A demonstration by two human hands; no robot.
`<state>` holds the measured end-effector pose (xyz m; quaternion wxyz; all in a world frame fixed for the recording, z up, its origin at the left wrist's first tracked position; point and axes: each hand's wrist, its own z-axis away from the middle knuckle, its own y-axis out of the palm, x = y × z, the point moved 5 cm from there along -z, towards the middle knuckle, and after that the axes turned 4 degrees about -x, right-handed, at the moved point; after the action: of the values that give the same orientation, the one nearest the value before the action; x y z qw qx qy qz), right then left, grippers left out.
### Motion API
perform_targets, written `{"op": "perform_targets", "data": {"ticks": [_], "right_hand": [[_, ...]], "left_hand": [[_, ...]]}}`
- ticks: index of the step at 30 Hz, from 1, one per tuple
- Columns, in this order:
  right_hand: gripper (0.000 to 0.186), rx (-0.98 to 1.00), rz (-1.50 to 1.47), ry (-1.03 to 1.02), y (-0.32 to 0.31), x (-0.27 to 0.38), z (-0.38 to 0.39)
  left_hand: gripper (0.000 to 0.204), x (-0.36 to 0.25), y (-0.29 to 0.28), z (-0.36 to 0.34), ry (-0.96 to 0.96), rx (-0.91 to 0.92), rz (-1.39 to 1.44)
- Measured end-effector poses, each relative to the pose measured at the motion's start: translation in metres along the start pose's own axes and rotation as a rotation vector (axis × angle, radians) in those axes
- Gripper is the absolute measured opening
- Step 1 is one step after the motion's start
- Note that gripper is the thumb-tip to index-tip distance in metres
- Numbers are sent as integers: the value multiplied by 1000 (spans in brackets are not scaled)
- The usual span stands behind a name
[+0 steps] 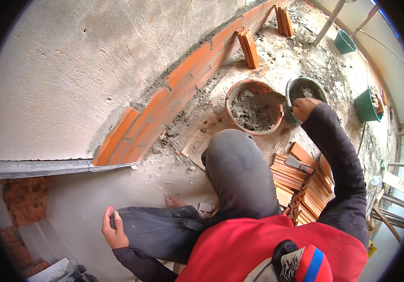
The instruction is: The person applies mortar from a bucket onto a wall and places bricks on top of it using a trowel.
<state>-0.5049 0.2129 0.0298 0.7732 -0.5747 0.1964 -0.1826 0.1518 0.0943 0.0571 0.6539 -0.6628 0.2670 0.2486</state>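
My right hand [305, 109] is closed round the handle of a trowel, most of which it hides. The trowel's mortar-coated blade [272, 98] lies over the right side of an orange bucket [231, 117] of wet grey mortar [253, 115]. Just behind that hand stands a dark bucket [323, 87], also with grey mortar inside. My left hand [114, 230] rests at my bent left knee, fingers stretched out, holding nothing. To the left of the buckets runs a low wall of orange bricks [183, 70] with mortar joints.
Orange bricks [312, 199] are stacked by my right side, with a putty knife [299, 164] on top. More bricks [248, 47] stand upright along the wall. Green buckets [366, 105] and a wooden pole [330, 22] are on the right. Rough plaster wall [70, 70] fills the left.
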Motion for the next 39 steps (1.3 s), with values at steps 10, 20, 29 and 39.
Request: {"op": "perform_targets", "data": {"ticks": [10, 20, 29, 39], "right_hand": [[30, -5, -145, 19, 30, -15, 54], [16, 333, 315, -185, -28, 34, 43], [24, 62, -62, 45, 65, 1, 33], [38, -109, -231, 117, 194, -5, 125]], "left_hand": [[41, 9, -4, -2, -3, 19, -45], [42, 8, 7, -9, -24, 56, 46], [43, 17, -2, -2, -51, 20, 99], [43, 5, -1, -7, -39, 15, 130]]}}
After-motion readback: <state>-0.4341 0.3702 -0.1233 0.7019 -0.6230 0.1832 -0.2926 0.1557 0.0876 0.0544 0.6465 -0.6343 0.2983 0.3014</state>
